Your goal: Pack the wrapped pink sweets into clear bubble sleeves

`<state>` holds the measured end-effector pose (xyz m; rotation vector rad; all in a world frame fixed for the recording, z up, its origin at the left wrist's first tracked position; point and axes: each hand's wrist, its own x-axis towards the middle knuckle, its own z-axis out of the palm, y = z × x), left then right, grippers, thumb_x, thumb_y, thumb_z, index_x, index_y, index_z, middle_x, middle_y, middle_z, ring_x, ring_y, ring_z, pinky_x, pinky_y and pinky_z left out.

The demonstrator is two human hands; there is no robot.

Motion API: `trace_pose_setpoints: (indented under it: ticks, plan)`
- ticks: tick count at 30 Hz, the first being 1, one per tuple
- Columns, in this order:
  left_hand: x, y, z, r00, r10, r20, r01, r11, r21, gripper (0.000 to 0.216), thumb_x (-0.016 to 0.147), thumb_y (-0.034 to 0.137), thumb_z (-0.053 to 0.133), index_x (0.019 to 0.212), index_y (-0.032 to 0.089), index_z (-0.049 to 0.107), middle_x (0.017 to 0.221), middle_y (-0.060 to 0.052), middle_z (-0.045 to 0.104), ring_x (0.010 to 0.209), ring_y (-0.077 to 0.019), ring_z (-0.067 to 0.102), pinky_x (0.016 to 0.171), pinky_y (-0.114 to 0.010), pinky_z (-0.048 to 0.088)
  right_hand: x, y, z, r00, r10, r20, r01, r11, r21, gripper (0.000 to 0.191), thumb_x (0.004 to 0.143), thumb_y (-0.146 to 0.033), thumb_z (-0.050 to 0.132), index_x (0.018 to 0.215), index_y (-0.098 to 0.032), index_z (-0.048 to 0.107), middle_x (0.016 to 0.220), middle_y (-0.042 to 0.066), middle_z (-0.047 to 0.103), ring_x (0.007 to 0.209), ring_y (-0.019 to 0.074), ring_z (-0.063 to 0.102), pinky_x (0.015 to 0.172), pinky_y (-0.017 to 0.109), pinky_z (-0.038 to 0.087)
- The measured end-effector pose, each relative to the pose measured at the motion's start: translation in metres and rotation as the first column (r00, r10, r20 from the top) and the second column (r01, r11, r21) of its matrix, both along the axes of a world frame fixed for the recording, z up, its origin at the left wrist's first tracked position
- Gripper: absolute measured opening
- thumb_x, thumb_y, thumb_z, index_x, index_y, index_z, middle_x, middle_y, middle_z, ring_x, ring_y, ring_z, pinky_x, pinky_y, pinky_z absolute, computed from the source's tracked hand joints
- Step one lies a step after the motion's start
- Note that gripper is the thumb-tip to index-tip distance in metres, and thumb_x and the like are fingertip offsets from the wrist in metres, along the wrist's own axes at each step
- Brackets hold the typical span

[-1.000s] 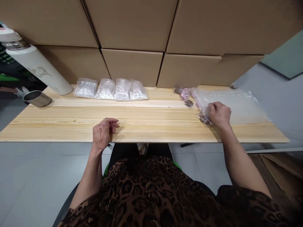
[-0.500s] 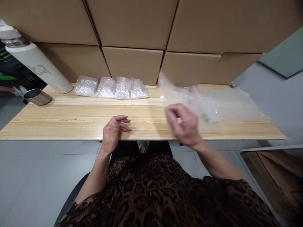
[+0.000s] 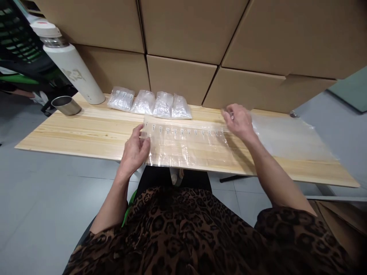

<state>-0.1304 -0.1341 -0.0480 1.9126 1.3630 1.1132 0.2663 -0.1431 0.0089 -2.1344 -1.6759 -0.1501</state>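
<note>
A clear plastic sheet [image 3: 189, 147] with a row of small dark printed marks lies flat on the wooden table along its front edge. My left hand [image 3: 135, 149] grips its left edge between thumb and fingers. Beyond the sheet's upper right corner, my right hand [image 3: 239, 121] is closed in a pinch. Something small shows at its fingertips, too blurred to name. To the right of that hand lies a stack of frosted plastic sheets [image 3: 286, 135]. Several filled clear bags stand in a row at the back, the leftmost bag [image 3: 121, 99] bearing similar marks.
Stacked cardboard boxes [image 3: 182, 80] form a wall behind the table [image 3: 94, 131]. A white bottle [image 3: 77, 72] and a steel cup [image 3: 66, 106] stand at the left end. A dark chair with a person's hand lies beyond on the left.
A clear sheet swung by my right hand now lies in front of me. My left hand has taken its left edge, and my right hand has moved back and right. The view has turned.
</note>
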Motion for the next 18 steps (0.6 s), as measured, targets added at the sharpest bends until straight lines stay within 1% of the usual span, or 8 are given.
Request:
trace_pose_setpoints:
  ticks: [3,6,9,11,13,14,16,18]
  plan:
    - [0.006,-0.007,0.008,0.986,0.128,-0.105,-0.09,0.948,0.307,0.069,0.095,0.043,0.066,0.156,0.017,0.046,0.155,-0.021,0.055,0.146,-0.0368,0.052,0.121,-0.06,0.044,0.044,0.015,-0.013,0.979,-0.175,0.102,0.193,0.96,-0.201,0.043,0.099,-0.039,0.061,0.132,-0.012,0.064,0.137,0.026,0.064,0.131,0.0398,0.056,0.111,0.055,0.044]
    - [0.028,-0.031,0.02,0.99,0.11,-0.091,-0.054,0.878,0.476,0.06,0.1,0.039,0.062,0.156,0.021,0.047,0.157,-0.018,0.054,0.152,-0.0332,0.048,0.126,-0.059,0.041,0.061,0.015,-0.032,0.982,-0.159,0.097,0.18,0.945,-0.274,0.048,0.099,-0.039,0.058,0.136,-0.01,0.062,0.141,0.028,0.062,0.132,0.0409,0.056,0.109,0.054,0.044]
    - [0.054,-0.056,0.031,0.998,-0.04,-0.048,0.06,0.843,0.535,0.05,0.103,0.035,0.062,0.151,0.027,0.052,0.154,-0.013,0.059,0.15,-0.0291,0.052,0.126,-0.056,0.044,0.071,0.011,-0.039,0.987,-0.158,-0.019,0.153,0.975,-0.161,0.038,0.097,-0.026,0.051,0.127,-0.008,0.065,0.123,0.025,0.07,0.119,0.0367,0.064,0.103,0.05,0.048]
    - [0.071,-0.066,0.033,0.975,-0.219,0.028,0.181,0.865,0.467,0.045,0.103,0.034,0.063,0.147,0.027,0.056,0.152,-0.011,0.062,0.148,-0.0278,0.055,0.125,-0.054,0.046,0.077,0.007,-0.035,0.977,-0.2,-0.075,0.195,0.978,-0.075,0.034,0.098,-0.027,0.047,0.123,-0.011,0.065,0.115,0.022,0.073,0.11,0.0352,0.068,0.098,0.049,0.051]
    - [0.089,-0.067,0.029,0.904,-0.372,0.209,0.306,0.907,0.29,0.041,0.104,0.037,0.063,0.143,0.027,0.06,0.148,-0.011,0.065,0.142,-0.0269,0.061,0.122,-0.052,0.049,0.075,0.0,-0.027,0.963,-0.227,-0.143,0.234,0.972,0.037,0.032,0.101,-0.035,0.047,0.122,-0.017,0.063,0.111,0.019,0.073,0.104,0.0335,0.07,0.091,0.048,0.054]
    - [0.098,-0.065,0.026,0.852,-0.405,0.332,0.369,0.914,0.168,0.041,0.103,0.041,0.064,0.142,0.026,0.061,0.146,-0.012,0.066,0.137,-0.0267,0.064,0.12,-0.05,0.051,0.068,-0.006,-0.023,0.953,-0.186,-0.241,0.217,0.97,0.111,0.03,0.101,-0.041,0.05,0.119,-0.02,0.062,0.108,0.016,0.074,0.101,0.0319,0.071,0.087,0.047,0.056]
    - [0.119,-0.06,0.018,0.736,-0.36,0.573,0.486,0.87,-0.078,0.047,0.102,0.048,0.067,0.143,0.025,0.061,0.146,-0.015,0.066,0.128,-0.0265,0.07,0.115,-0.049,0.055,0.042,-0.022,-0.017,0.856,0.04,-0.516,0.112,0.959,0.261,0.032,0.096,-0.055,0.063,0.109,-0.026,0.06,0.099,0.01,0.075,0.09,0.0275,0.072,0.076,0.042,0.058]
    - [0.138,-0.054,0.012,0.631,-0.235,0.74,0.587,0.768,-0.256,0.058,0.098,0.052,0.073,0.147,0.025,0.057,0.147,-0.017,0.065,0.12,-0.0266,0.074,0.109,-0.049,0.059,0.004,-0.04,-0.013,0.622,0.306,-0.721,-0.104,0.945,0.311,0.043,0.087,-0.063,0.077,0.1,-0.026,0.06,0.092,0.006,0.075,0.081,0.023,0.071,0.069,0.038,0.058]
